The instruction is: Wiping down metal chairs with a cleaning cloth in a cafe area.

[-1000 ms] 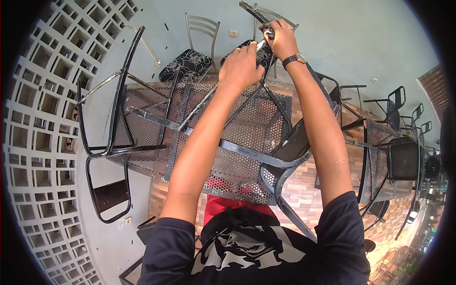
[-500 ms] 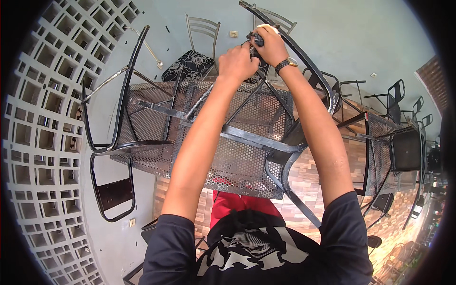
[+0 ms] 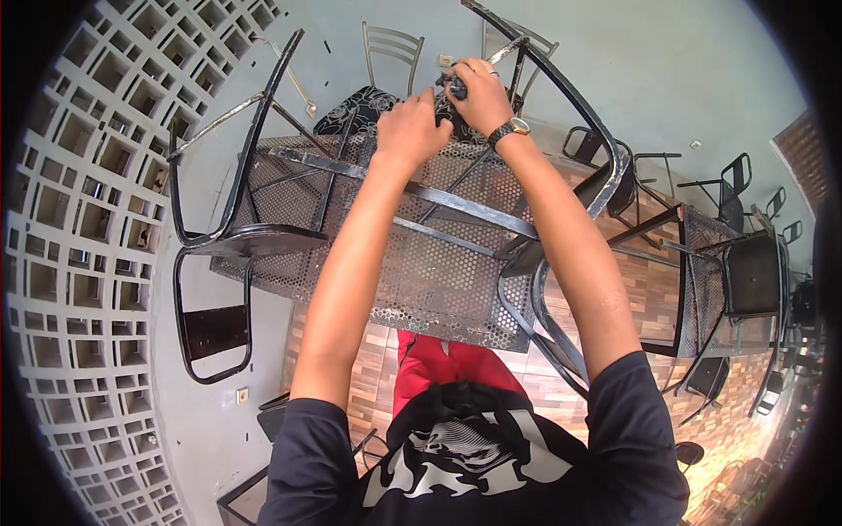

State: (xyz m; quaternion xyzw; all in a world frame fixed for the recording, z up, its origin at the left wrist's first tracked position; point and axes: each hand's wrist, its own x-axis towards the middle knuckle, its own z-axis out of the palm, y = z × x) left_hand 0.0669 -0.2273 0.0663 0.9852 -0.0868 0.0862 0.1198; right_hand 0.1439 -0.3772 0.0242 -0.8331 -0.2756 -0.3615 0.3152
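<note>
Both arms reach forward over a perforated metal table. My right hand, with a dark watch on its wrist, is closed round a crumpled dark bundle whose kind I cannot make out. Just left of it and slightly nearer, my left hand has its fingers curled; what lies in them is hidden. Upturned on the tabletop are black metal-framed chairs: one chair to the left, another chair with worn paint to the right. A flat metal bar passes below my forearms.
Behind the table stand chairs with silver backs and black floral seats. A white lattice block wall rises at left. More black chairs and another mesh table fill the right side, over a wood-patterned floor.
Both hands have shifted left and a little nearer to me, drawing slightly apart. The right hand still grips the dark bundle. The view has shifted slightly, moving the chairs and table in the picture.
</note>
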